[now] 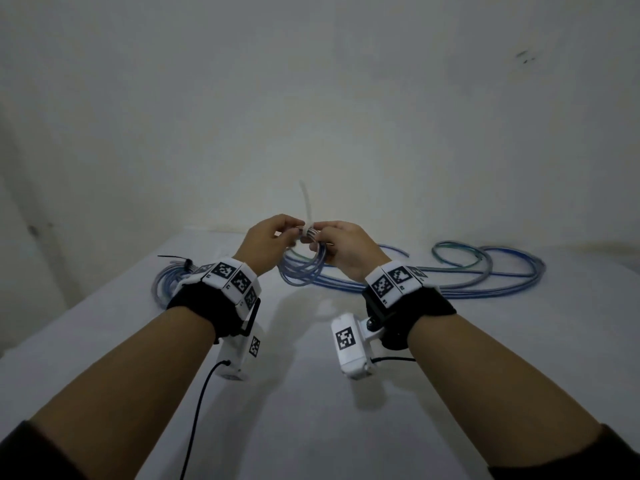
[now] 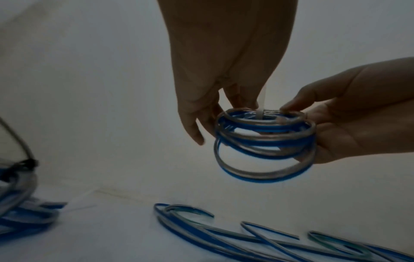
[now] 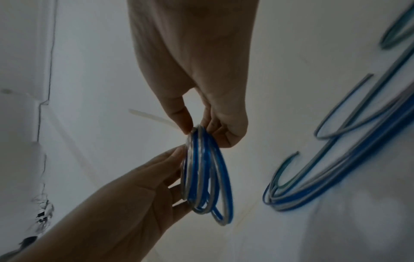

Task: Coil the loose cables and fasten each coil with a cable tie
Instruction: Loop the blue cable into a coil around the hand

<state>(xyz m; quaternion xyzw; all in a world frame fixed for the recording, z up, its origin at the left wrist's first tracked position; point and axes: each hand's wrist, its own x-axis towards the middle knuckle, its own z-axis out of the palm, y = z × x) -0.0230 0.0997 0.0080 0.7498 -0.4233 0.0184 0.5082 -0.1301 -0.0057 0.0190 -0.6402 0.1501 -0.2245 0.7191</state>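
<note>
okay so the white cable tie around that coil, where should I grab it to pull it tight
Pinch the free tail of the white cable tie, which sticks up above the coil, coming from above. The rest is wrapped against the strands between both hands, leaving little to grip.

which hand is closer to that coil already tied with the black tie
Left. The left hand is just right of the tied coil on the table; the right hand is farther right, both gripping the held coil.

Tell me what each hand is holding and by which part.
Both hold the blue-and-grey cable coil at its top, beside the white cable tie around it: left hand on one side, right hand on the other.
</note>
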